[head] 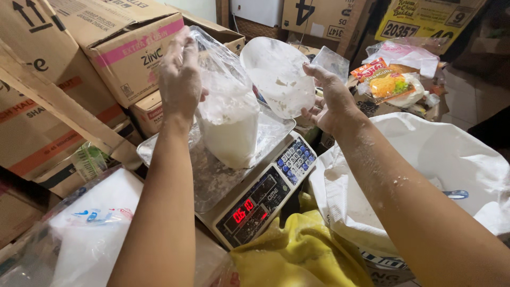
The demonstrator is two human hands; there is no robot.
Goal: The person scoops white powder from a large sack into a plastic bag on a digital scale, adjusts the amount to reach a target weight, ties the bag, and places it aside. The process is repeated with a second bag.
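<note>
Under the left hand [180,79], pinched shut on its top, the limp plastic flour bag [229,114] sags heavy; right hand [332,101] grips a dusty white scoop [278,75].

1. Clear plastic bag of white powder [229,119], centre, upright on the scale.
2. Scale's dark screen [249,210] with red digits, near centre.
3. Brown cardboard boxes [79,69], stacked left, one pink-banded.
4. Orange-yellow snack packets [385,82], far right.
5. Yellow sign [425,18], far right.

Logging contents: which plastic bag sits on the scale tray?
The clear bag of white powder, held open by the left hand; the packed bags lie beside the scale.
</note>
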